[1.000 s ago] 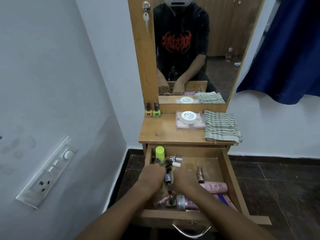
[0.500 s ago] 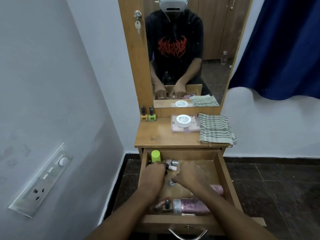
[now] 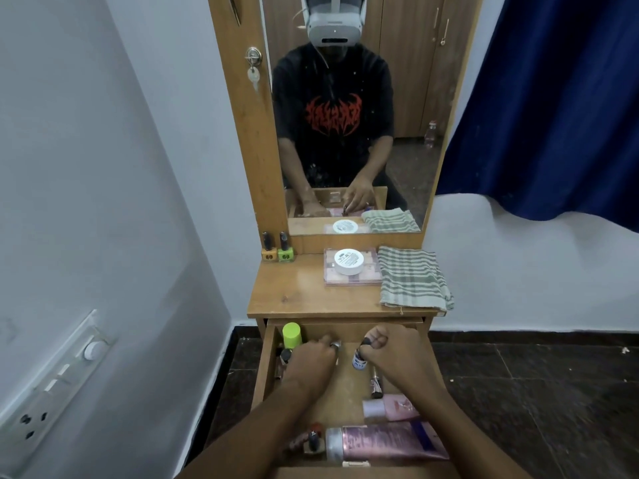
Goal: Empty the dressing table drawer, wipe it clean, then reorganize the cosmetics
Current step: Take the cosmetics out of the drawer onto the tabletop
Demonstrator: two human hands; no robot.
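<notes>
Emptying drawer (image 3: 268, 371); we go left to right. Green-capped bottle (image 3: 291, 334) upright in far left corner, just left of our left hand (image 3: 313, 356). Left hand curled over small silvery item (image 3: 336, 345); hold unclear, we cannot tell. Right hand (image 3: 390, 347) pinches small bottle (image 3: 358, 360), black cap up, long axis vertical. Pink tubes (image 3: 390, 444) lie crosswise near front, nearer right hand. Tabletop (image 3: 294, 295) lies far side, next drop spot we judge.
</notes>
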